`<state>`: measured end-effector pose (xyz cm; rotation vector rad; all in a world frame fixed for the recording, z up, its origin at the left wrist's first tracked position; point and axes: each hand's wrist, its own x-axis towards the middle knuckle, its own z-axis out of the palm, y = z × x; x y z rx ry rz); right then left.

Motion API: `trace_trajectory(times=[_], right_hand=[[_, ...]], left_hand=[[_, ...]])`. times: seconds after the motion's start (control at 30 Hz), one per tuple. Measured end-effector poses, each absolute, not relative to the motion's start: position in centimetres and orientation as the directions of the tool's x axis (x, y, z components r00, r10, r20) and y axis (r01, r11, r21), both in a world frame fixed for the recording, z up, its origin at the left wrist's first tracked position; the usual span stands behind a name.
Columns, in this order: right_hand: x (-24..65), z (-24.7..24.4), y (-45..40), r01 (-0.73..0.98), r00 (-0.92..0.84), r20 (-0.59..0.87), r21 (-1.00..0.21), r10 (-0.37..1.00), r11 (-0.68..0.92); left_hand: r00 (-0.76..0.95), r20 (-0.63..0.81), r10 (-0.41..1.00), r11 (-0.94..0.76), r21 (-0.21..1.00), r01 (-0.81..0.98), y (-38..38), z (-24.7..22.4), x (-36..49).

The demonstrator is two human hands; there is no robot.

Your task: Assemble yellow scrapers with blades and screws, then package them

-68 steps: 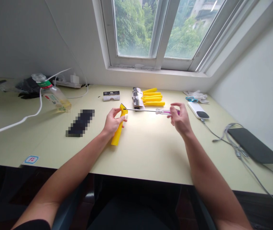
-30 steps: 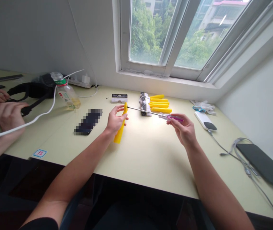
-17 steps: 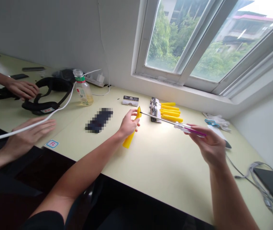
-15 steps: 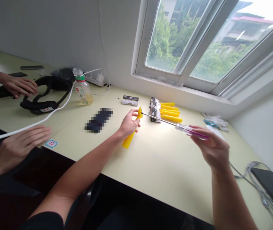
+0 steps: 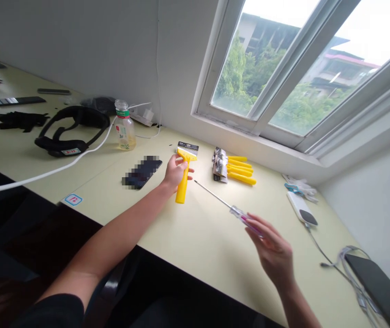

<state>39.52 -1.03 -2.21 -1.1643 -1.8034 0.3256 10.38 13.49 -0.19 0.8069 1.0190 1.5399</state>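
Observation:
My left hand point(image 5: 176, 172) is closed around the yellow scraper point(image 5: 182, 184), which stands nearly upright with its wide head away from me. Behind the scraper's head shows a small black-and-white box point(image 5: 188, 146), partly covered by it. My right hand point(image 5: 273, 246) grips a screwdriver point(image 5: 215, 196) by its clear handle with a purple core. The screwdriver's shaft points left toward the scraper, its tip a little to the right of the handle and apart from it. Beyond lie several yellow-handled scrapers point(image 5: 241, 167) with dark packaging on their heads.
Left of my hand lies a black phone point(image 5: 143, 173), partly pixelated. Farther left are a bottle point(image 5: 125, 130), a black headset point(image 5: 59, 146), a white cable point(image 5: 49, 171) and black gloves point(image 5: 20, 120). On the right are a white device point(image 5: 300, 207), white gloves point(image 5: 300, 187) and cables point(image 5: 347, 259).
The screwdriver tip has come off the scraper head and moved down with my right hand. My left hand has turned the scraper's broad face toward me. Another person's hands have left the view.

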Motion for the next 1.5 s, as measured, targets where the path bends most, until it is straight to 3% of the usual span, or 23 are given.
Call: trace_trajectory(times=[0.2, 0.27, 0.33, 0.4, 0.6, 0.8, 0.9, 1.1, 1.27, 1.4, 1.5], right_hand=[[35.1, -4.0, 0.7, 0.648, -0.445, 0.356, -0.505, 0.822, 0.57], [33.6, -2.9, 2.7, 0.656, -0.453, 0.325, -0.508, 0.83, 0.558], [31.5, -1.5, 6.2, 0.668, -0.345, 0.33, -0.571, 0.879, 0.477], [28.8, -0.3, 11.0, 0.702, -0.217, 0.177, -0.655, 0.96, 0.279], [20.7, 0.3, 24.3, 0.756, 0.062, 0.057, -0.654, 0.996, -0.01], [16.9, -1.5, 28.0, 0.724, 0.367, -0.013, -0.624, 0.93, -0.295], [17.1, -1.4, 28.5, 0.739, 0.317, 0.015, -0.63, 0.948, -0.237], [22.8, 0.2, 24.5, 0.769, 0.015, 0.237, -0.624, 0.971, 0.141], [31.4, 0.6, 15.1, 0.721, -0.042, 0.282, -0.655, 0.958, 0.224], [36.2, 0.4, 8.6, 0.398, 0.044, 0.177, -0.906, 0.983, 0.145], [36.7, 0.3, 6.1, 0.177, 0.003, 0.066, -0.982, 0.998, 0.064]], left_hand=[[-0.302, -0.011, 0.953, -0.135, 0.88, -0.456, 13.2, -0.2, 10.6], [-0.341, -0.014, 0.94, -0.154, 0.875, -0.459, 13.3, -0.3, 10.7], [-0.365, -0.012, 0.931, -0.168, 0.874, -0.455, 13.4, -0.5, 10.8], [-0.38, -0.007, 0.925, -0.177, 0.878, -0.445, 13.5, -0.7, 11.0], [-0.468, 0.012, 0.883, -0.216, 0.898, -0.383, 13.8, -1.7, 10.7], [-0.465, 0.03, 0.885, -0.231, 0.895, -0.381, 13.9, -2.1, 10.5], [-0.448, 0.044, 0.893, -0.232, 0.897, -0.375, 13.7, -1.8, 10.6], [-0.458, 0.048, 0.887, -0.255, 0.88, -0.4, 13.7, -1.1, 10.5], [-0.405, 0.03, 0.914, -0.227, 0.865, -0.448, 12.6, -1.3, 11.6], [-0.359, 0.01, 0.933, -0.208, 0.83, -0.518, 12.3, -0.7, 12.7], [-0.316, -0.036, 0.948, -0.17, 0.782, -0.599, 13.0, 0.1, 13.1]])
